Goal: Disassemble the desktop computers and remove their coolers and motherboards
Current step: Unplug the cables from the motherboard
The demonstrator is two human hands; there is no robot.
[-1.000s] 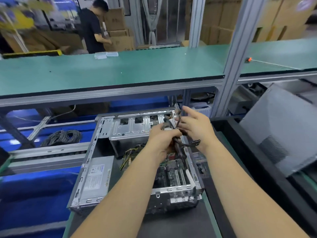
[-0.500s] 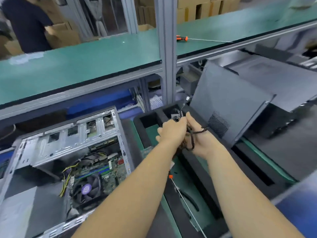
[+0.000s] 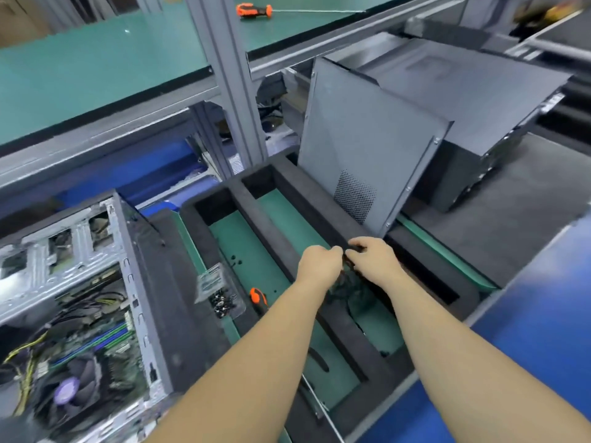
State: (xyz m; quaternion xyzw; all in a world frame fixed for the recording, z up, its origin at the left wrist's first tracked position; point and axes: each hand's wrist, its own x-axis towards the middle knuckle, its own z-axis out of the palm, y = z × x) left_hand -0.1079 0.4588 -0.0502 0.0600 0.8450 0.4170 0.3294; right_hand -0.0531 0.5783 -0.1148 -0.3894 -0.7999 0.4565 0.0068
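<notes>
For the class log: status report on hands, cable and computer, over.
Both hands, left and right, pinching black cable bundle over black foam tray. Open grey desktop case left, cooler fan still mounted. Nothing blocking.

Two forearms come up from the bottom edge, both bare along their whole visible length, with no sleeve cuff showing. The left hand point(image 3: 319, 263) and the right hand point(image 3: 374, 260) are bare too, ungloved. Their fingers point(image 3: 361, 243) are partly blurred, so finer detail cannot be told.
</notes>
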